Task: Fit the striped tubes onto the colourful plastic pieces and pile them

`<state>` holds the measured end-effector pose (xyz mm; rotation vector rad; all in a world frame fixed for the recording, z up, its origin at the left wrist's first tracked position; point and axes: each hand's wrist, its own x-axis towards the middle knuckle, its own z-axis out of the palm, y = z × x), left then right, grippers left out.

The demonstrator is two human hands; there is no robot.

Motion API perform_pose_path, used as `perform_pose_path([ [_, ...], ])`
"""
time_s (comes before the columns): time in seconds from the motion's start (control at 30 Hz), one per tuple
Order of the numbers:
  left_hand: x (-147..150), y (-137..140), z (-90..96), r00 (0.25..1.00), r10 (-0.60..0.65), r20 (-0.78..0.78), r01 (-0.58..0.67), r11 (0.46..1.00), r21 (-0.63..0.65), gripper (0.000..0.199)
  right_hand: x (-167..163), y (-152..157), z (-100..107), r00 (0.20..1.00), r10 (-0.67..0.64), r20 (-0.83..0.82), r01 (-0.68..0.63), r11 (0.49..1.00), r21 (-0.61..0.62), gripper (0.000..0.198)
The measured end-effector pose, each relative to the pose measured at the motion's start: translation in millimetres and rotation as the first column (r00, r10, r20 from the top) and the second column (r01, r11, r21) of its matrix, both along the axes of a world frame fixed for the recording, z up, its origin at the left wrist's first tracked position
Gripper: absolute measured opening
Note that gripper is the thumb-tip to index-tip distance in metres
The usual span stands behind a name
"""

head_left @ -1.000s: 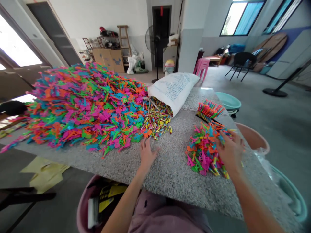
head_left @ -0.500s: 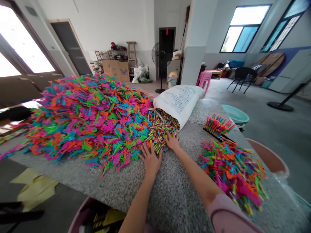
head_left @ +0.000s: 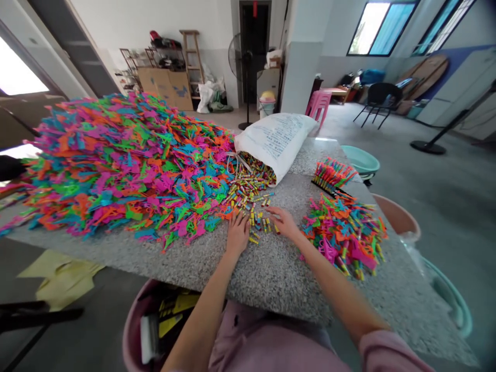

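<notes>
Small yellow, printed cylinders [head_left: 248,183] spill from the mouth of a white woven sack [head_left: 277,139] onto a speckled stone table [head_left: 267,279]. My left hand [head_left: 237,232] lies palm down at the left edge of the loose cylinders, fingers flat and touching some of them. To the right of these, my right hand [head_left: 285,222] rests low with its fingers stretched out beside a few scattered cylinders [head_left: 266,224]. Left of both hands rises a big heap of bright plastic pieces [head_left: 147,170] in pink, orange, green and blue.
On the table's right lies a smaller pile of plastic pieces with cylinders attached [head_left: 344,227]. Behind it a black rack [head_left: 325,187] holds a row of similar pieces. A pink tub [head_left: 129,330] stands below the front edge; basins [head_left: 360,159] stand beyond the right edge.
Both hands have drawn back toward me and moved apart. Some cylinders now lie spread over the table between them. The view has tilted downward.
</notes>
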<state>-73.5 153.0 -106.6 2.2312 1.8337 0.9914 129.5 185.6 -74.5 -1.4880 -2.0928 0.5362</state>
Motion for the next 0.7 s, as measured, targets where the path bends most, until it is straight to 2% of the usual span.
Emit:
perform_pose_path([
  [0.07,3,-19,0.0,0.996,0.023,0.083,-0.028,0.998,0.058,0.039,20,-4,1,0.997,-0.073,0.037,0.073,0.997,-0.007,0.035],
  [0.17,9,-51,0.8,0.988,0.027,0.151,-0.042,0.995,0.094,0.039,29,-10,-1,0.988,-0.109,0.112,0.112,0.994,-0.015,0.035],
  [0.3,11,-79,3.1,0.994,0.015,0.104,-0.021,0.998,0.060,0.036,22,-19,2,0.982,0.033,0.185,-0.029,0.999,-0.025,0.038],
  [0.4,9,-87,3.2,0.985,0.123,0.123,-0.127,0.992,0.027,0.031,25,-26,9,0.962,0.147,0.229,-0.138,0.989,-0.054,0.025],
  [0.47,7,-88,1.8,0.964,0.196,0.181,-0.197,0.980,-0.013,0.032,28,-30,11,0.955,0.151,0.256,-0.137,0.988,-0.073,0.014],
  [0.53,7,-85,0.2,0.948,0.217,0.232,-0.209,0.976,-0.059,0.030,25,-31,11,0.955,0.093,0.282,-0.069,0.993,-0.094,0.009],
  [0.7,15,-55,1.0,0.948,0.228,0.223,-0.211,0.973,-0.096,0.022,-14,-19,4,0.920,-0.161,0.359,0.219,0.967,-0.129,0.028],
])
